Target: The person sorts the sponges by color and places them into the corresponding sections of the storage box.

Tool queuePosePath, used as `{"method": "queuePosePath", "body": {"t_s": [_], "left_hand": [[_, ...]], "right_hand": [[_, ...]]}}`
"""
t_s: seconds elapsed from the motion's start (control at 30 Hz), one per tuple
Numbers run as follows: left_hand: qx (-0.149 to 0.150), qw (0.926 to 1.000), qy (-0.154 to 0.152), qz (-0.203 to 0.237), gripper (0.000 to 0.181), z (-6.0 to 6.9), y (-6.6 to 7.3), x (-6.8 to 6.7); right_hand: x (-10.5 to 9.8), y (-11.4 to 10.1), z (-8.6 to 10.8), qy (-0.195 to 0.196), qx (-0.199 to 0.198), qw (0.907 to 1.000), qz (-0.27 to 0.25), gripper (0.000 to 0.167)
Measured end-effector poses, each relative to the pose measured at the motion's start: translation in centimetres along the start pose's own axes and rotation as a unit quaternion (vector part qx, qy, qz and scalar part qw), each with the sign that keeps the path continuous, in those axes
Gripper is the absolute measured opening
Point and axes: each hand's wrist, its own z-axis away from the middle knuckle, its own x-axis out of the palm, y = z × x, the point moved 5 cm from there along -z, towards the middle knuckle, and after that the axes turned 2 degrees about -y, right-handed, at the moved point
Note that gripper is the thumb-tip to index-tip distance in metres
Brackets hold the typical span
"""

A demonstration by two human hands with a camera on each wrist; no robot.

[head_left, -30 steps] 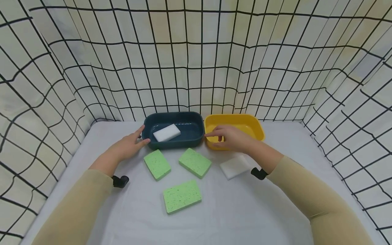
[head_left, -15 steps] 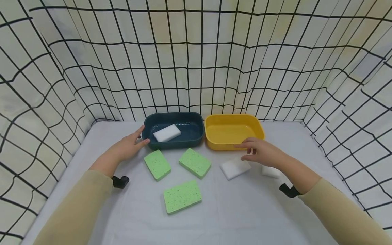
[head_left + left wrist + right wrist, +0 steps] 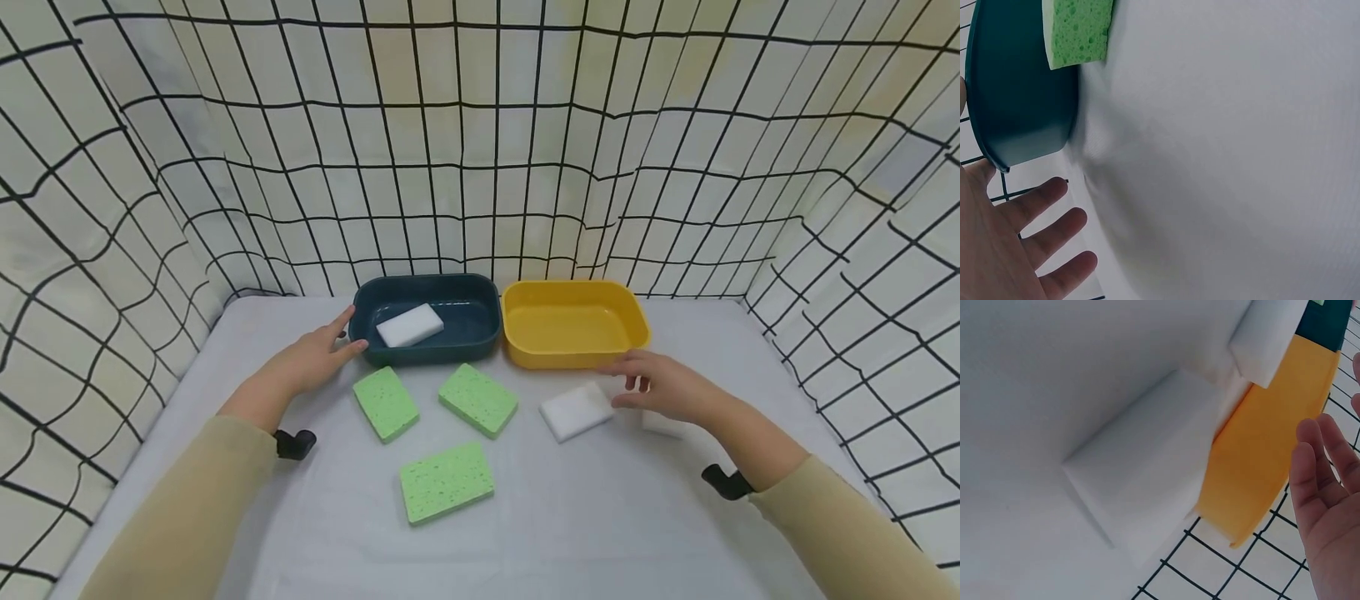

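From over the yellow tray [image 3: 573, 360], the right hand [image 3: 671, 387] has shifted right and nearer, holding nothing, fingers loosely apart above two white sponges [image 3: 576, 412], now its closest things. The left hand [image 3: 306, 365], fingers spread, touches the blue tray's [image 3: 435, 356] left end.

Teal tray [image 3: 427, 357]: rounded corners, upright, containing one white sponge [image 3: 410, 325], askew. Second white sponge [image 3: 576, 412]: flat, angled. Third white sponge [image 3: 662, 426]: just right, partly hidden.

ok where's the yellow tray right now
In the head view, the yellow tray stands right of centre, directly right of the dark blue tray; the right hand is near its front right corner.
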Motion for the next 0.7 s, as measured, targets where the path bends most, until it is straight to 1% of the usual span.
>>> {"method": "queuePosePath", "body": {"t_s": [0.17,0.33,0.53,0.7], "left_hand": [[0.007,1.0000,-0.001,0.001,0.084,0.1,0.2,-0.2],[0.007,1.0000,0.000,0.002,0.083,0.3,0.4,-0.1],[0.005,1.0000,-0.001,0.006,0.083,0.2,0.5,-0.2],[0.001,1.0000,-0.002,0.001,0.083,0.4,0.5,-0.3]], "right_hand": [[0.8,0.1,-0.5,-0.020,0.001,0.9998,0.000,0.052],[1.3,0.4,-0.8,-0.035,0.002,0.9991,0.022,0.051],[2.0,0.8,-1.5,-0.042,-0.013,0.9982,0.040,0.049],[2.7,1.1,-1.9,-0.055,-0.024,0.9972,0.044,0.053]]}}
